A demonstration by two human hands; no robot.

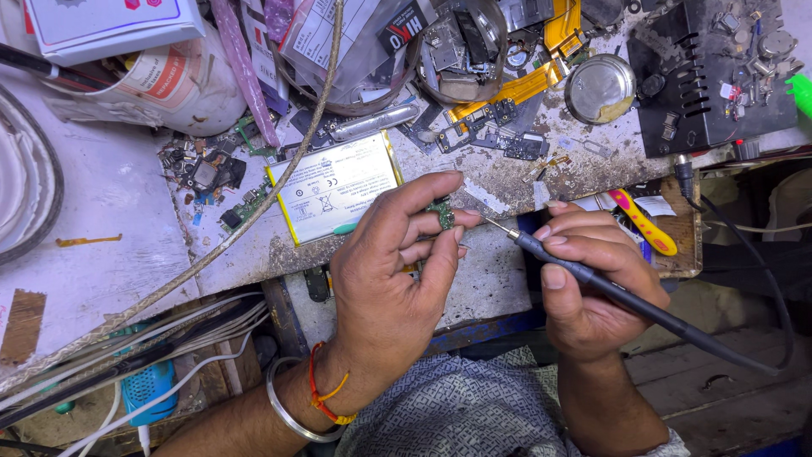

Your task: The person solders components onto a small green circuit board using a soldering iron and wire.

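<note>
My left hand (393, 271) pinches a tiny green circuit board (441, 212) between thumb and fingers, just above the worn bench edge. A metal bangle and an orange thread sit on that wrist. My right hand (584, 283) grips a dark soldering iron (592, 279) like a pen. Its fine metal tip (497, 224) points left and almost touches the little board. The iron's cable trails off to the lower right.
A flat white phone battery (337, 186) lies on the bench (101, 254) just behind my left hand. Orange flex cables (524, 85), small boards, a round metal tin (599, 87), a black box of parts (719, 76), a yellow-pink tool (644, 222) and a braided cable (254, 211) crowd the bench.
</note>
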